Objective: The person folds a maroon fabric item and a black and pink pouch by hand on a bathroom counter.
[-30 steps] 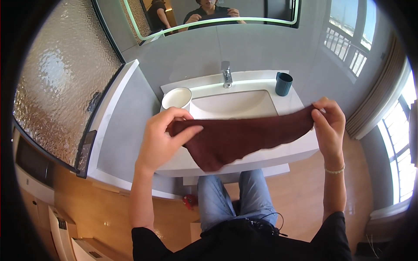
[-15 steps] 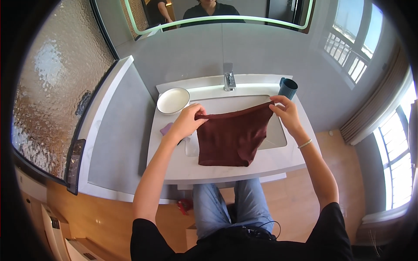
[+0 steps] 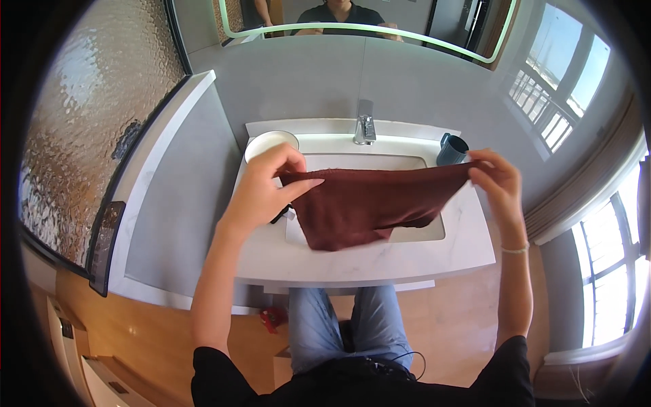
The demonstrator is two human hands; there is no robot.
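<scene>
A pair of thin maroon underpants (image 3: 369, 203), as their shape suggests, hangs stretched between my two hands above the washbasin. My left hand (image 3: 261, 186) pinches the upper left corner between thumb and fingers. At the upper right corner, my right hand (image 3: 500, 182) grips the cloth in the same way. The top edge is pulled nearly straight, and the lower part hangs loose with a curved, uneven hem. Behind the cloth, the white basin (image 3: 407, 163) is partly covered.
A chrome faucet (image 3: 365, 129) stands behind the basin. A white bowl (image 3: 274, 140) is at the counter's back left, partly hidden by my left hand. A dark blue mug (image 3: 452, 149) stands back right. The marble counter (image 3: 461, 244) ends close to my legs.
My hands have moved farther apart and the underpants have been pulled wider, with the top edge now straighter. The lower part has swung up and to the right.
</scene>
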